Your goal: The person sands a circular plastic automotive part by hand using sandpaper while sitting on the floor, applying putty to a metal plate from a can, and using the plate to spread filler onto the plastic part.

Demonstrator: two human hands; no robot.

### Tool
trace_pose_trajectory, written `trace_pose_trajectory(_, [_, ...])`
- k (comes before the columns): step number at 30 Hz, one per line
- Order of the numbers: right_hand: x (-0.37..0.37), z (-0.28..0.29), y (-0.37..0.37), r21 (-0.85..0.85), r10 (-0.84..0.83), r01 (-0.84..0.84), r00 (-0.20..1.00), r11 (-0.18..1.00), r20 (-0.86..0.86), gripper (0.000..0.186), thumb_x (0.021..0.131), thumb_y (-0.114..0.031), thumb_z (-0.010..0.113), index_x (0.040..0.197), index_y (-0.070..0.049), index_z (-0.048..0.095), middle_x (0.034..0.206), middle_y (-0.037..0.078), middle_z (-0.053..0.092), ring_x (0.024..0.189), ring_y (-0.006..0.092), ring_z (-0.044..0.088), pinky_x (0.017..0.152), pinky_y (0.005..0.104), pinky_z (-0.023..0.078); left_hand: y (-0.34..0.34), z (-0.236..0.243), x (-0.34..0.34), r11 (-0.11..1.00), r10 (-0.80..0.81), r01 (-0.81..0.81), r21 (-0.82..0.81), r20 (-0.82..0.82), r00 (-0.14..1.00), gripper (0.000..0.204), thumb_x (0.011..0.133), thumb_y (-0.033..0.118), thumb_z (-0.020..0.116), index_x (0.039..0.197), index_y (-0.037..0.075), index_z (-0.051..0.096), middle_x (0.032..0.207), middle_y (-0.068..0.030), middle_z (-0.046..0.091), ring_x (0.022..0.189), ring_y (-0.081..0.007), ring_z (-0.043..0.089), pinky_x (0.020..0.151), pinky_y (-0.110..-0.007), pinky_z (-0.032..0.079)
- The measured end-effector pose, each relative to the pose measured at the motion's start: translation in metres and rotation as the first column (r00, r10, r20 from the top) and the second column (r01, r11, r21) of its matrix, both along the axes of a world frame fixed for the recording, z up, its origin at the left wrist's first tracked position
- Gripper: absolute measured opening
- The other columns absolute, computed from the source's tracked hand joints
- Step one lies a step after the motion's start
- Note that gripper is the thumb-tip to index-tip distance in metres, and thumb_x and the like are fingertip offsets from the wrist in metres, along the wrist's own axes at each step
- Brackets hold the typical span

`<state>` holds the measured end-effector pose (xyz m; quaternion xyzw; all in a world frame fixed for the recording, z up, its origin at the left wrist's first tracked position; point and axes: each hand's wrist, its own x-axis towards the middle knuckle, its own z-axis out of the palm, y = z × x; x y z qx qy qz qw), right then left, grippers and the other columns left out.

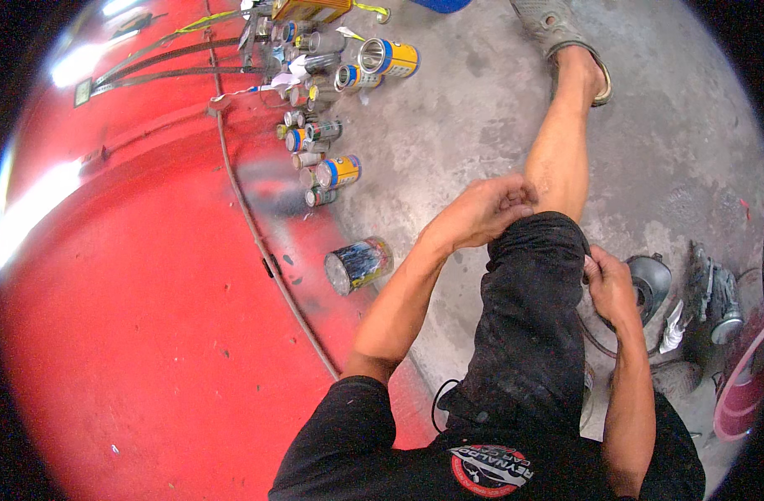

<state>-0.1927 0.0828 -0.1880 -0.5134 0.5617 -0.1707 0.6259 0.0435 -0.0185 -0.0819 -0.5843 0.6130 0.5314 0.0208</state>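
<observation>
Between our two hands lies the dusty black cloth trouser leg (532,326), bunched at the knee: our right hand (613,288) pinches the side of its hem with thumb and bent fingers, while our left hand (486,213) curls half-closed by the bare shin (559,163), and whether it grips fabric we cannot tell. The trouser leg's long axis runs away from us, hem end foremost, toward the grey perforated rubber clog (553,25). We find the clog's toe cut off by the top edge and our right fingertips partly hidden against the cloth.
</observation>
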Motion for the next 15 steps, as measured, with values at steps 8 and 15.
trace_pose_trajectory(8, [-0.0001, 0.0036, -0.0021, 0.018, -0.029, 0.029, 0.998, 0.999, 0.047, 0.02, 0.091, -0.015, 0.057, 0.105, -0.001, 0.061, 0.082, 0.023, 0.062, 0.069, 0.0332, 0.06, 0.067, 0.039, 0.047, 0.0046, 0.0024, -0.0004, 0.996, 0.066, -0.068, -0.056, -0.03, 0.997, 0.029, 0.088, 0.013, 0.064, 0.116, 0.006, 0.059, 0.082, -0.0036, 0.062, 0.073, -0.0124, 0.053, 0.072, -0.029, 0.047])
trace_pose_trajectory(15, [-0.0037, 0.0049, -0.0063, 0.025, 0.053, -0.054, 0.998, 0.998, 0.03, 0.021, 0.093, -0.017, 0.053, 0.108, -0.004, 0.06, 0.082, 0.023, 0.062, 0.069, 0.033, 0.06, 0.068, 0.0384, 0.047, 0.0102, -0.0038, 0.0015, 0.996, 0.023, -0.024, -0.088, -0.005, 1.0, 0.03, 0.086, 0.013, 0.066, 0.114, 0.007, 0.059, 0.077, -0.0028, 0.06, 0.07, -0.0119, 0.053, 0.068, -0.029, 0.047])
